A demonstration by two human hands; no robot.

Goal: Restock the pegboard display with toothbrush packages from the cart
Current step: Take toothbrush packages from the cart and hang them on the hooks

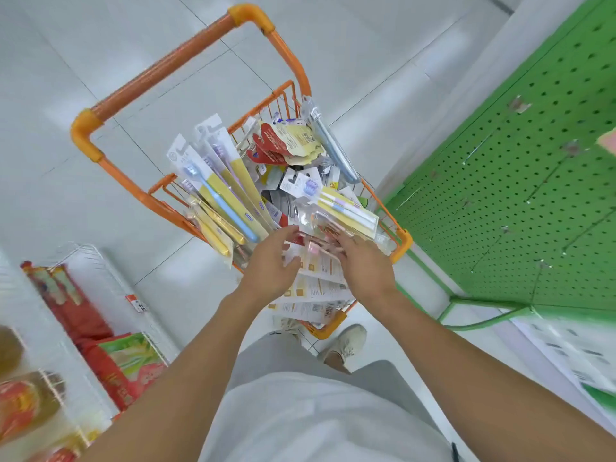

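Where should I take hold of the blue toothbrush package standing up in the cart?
Probably by the top card end of the blue toothbrush package, pinching its flat faces from above: it leans upright against the cart wall, header sticking clear while its foot is buried among others.

Orange wire cart (pixel 405 241) with tube handle, standing on pale tile floor, crammed with toothbrush packages (pixel 230 195). Long clear blister packs with yellow card backs leaning up along left side, blue and yellow brushes visible inside. Red and cream carded packs (pixel 283 145) piled at far end. White-backed packages (pixel 313 288) lying flat at near edge, overhanging rim. Green pegboard display (pixel 533 181) just right of cart, bare metal hooks sticking out, mostly unfilled.
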